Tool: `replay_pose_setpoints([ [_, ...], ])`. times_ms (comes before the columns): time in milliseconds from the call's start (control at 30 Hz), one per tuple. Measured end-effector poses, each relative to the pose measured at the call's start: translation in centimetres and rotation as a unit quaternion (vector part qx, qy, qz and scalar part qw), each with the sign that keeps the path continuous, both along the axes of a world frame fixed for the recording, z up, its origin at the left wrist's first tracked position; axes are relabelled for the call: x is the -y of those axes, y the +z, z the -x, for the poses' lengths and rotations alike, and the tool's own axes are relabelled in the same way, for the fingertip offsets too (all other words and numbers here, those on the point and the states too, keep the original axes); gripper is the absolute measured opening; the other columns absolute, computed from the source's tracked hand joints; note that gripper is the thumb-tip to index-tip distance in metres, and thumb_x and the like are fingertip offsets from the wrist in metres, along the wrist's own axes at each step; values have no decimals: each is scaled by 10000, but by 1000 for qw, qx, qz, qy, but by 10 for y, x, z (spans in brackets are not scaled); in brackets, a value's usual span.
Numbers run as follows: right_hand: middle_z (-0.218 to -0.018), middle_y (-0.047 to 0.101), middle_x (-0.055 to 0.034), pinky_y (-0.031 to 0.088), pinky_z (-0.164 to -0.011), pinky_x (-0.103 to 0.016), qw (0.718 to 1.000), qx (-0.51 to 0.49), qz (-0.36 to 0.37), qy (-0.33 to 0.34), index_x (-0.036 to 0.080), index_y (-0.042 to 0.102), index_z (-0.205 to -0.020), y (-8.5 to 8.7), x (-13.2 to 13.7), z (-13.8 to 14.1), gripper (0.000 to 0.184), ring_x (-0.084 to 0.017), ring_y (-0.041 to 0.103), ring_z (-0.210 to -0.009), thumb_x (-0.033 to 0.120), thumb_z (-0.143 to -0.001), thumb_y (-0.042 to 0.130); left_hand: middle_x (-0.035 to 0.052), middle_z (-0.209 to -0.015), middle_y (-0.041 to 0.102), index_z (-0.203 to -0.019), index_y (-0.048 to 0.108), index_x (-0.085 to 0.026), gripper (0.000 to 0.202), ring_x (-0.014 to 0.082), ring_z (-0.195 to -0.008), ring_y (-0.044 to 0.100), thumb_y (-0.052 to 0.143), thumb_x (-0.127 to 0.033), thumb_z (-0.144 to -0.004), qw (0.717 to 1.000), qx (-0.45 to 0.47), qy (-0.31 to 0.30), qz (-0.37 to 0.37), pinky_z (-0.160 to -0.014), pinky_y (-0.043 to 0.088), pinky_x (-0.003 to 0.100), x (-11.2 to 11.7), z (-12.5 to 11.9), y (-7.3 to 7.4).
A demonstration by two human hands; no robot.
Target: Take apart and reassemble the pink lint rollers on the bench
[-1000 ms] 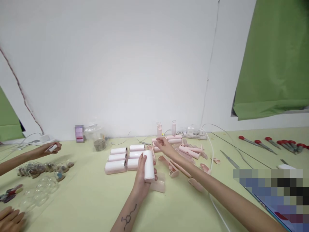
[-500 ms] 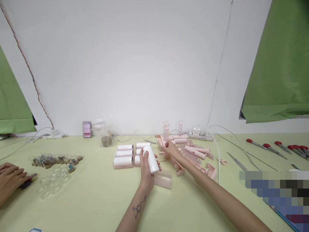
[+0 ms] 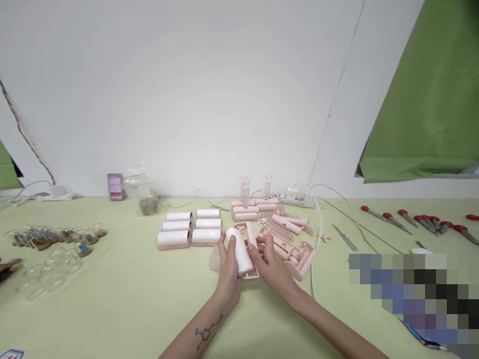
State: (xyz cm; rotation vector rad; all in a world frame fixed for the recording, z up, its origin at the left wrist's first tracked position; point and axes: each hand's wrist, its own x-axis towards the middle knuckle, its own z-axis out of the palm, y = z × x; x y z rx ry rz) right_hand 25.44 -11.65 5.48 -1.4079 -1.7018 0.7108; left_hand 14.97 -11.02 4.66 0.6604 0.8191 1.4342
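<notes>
My left hand (image 3: 229, 262) grips a white paper roll (image 3: 239, 252), tilted and low over the table. Against the roll's right side lies a pink plastic frame (image 3: 251, 233), held by my right hand (image 3: 267, 257) with its fingers closed on the edge. Partly hidden behind my left hand is a clear pinkish cover (image 3: 214, 259). To the left, several white rolls (image 3: 206, 237) lie in two columns. On the right is a loose pile of pink plastic parts (image 3: 290, 244).
Small pink bottles (image 3: 246, 193) stand near the wall beside a power strip (image 3: 297, 202). A white cable (image 3: 319, 234) runs down the table. Red-handled tools (image 3: 396, 223) lie right. Glass domes (image 3: 52, 274) and a plastic bag (image 3: 142, 187) are left. A co-worker's fingers (image 3: 7, 268) show at the left edge.
My right hand has brought the pink frame from the pile to the roll in my left hand. The view has turned right, and the co-worker's hand has mostly left it.
</notes>
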Motion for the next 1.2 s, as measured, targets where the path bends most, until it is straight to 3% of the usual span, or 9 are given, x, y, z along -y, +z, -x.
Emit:
replay_pose_setpoints([
  [233, -786, 636, -51, 384, -516, -288, 995, 69, -65, -38, 219, 295, -893, -9, 2, 2, 193, -237, 615, -674, 410, -880, 271, 18, -1045, 580, -1249, 258, -367, 541, 158, -785, 623, 479, -519, -779, 999, -18, -44, 8, -583, 497, 214, 10, -7, -4],
  [367, -752, 626, -35, 386, -506, -293, 993, 88, -82, -16, 196, 267, -1073, -10, 7, 2, 244, -227, 607, -622, 365, -897, 255, 30, -1123, 546, -1260, 228, -370, 563, 170, -847, 612, 488, -505, -779, 997, -44, -54, 8, -634, 495, 229, 12, -6, -2],
  [467, -868, 584, -77, 407, -550, -315, 984, 119, -131, -24, 196, 292, -1134, -8, 6, -4, 291, -228, 589, -692, 362, -900, 245, 61, -1113, 541, -1271, 215, -313, 663, 195, -884, 594, 573, -467, -734, 992, -102, -59, -38, -676, 491, 252, 9, 1, 5],
  [567, -916, 544, -69, 434, -641, -323, 986, 100, -135, 16, 225, 397, -1020, 3, 2, -19, 247, -202, 562, -776, 380, -906, 241, 64, -1008, 580, -1303, 168, -288, 826, 216, -831, 596, 672, -399, -658, 976, -192, -72, -69, -675, 490, 296, 3, 10, 13],
  [633, -885, 550, -38, 445, -661, -312, 989, 85, -108, 54, 239, 398, -1035, 17, 0, -33, 239, -181, 555, -770, 410, -887, 320, 60, -968, 598, -1324, 162, -276, 876, 221, -816, 592, 696, -355, -635, 958, -257, -91, -91, -702, 482, 322, 0, 16, 15],
  [733, -861, 571, -25, 437, -636, -293, 973, 155, -110, 130, 244, 441, -1048, 42, 0, -53, 243, -176, 547, -760, 385, -850, 422, 66, -1104, 560, -1303, 277, -250, 770, 234, -957, 543, 680, -305, -649, 919, -324, -151, -166, -821, 434, 328, 0, 20, 13],
  [867, -769, 586, -40, 366, -532, -270, 898, 363, -145, 203, 209, 547, -838, 65, 2, -65, 158, -177, 526, -658, 285, -831, 408, 55, -1132, 549, -1286, 310, -244, 684, 240, -977, 528, 634, -289, -685, 877, -367, -226, -212, -827, 424, 335, 6, 20, 7],
  [1000, -701, 580, -55, 332, -503, -275, 839, 471, -151, 227, 175, 548, -729, 67, 9, -65, 104, -198, 509, -603, 249, -654, 545, 48, -1082, 580, -1287, 313, -270, 728, 246, -927, 544, 654, -270, -644, 835, -419, -278, -223, -778, 441, 336, 13, 20, 8],
  [1200, -757, 599, -76, 388, -591, -287, 851, 430, -87, 290, 156, 544, -786, 60, 26, -64, 141, -211, 547, -672, 162, -677, 454, 18, -1078, 583, -1232, 414, -285, 747, 235, -912, 534, 725, -298, -553, 752, -472, -376, -266, -810, 420, 328, 14, 24, 19],
])
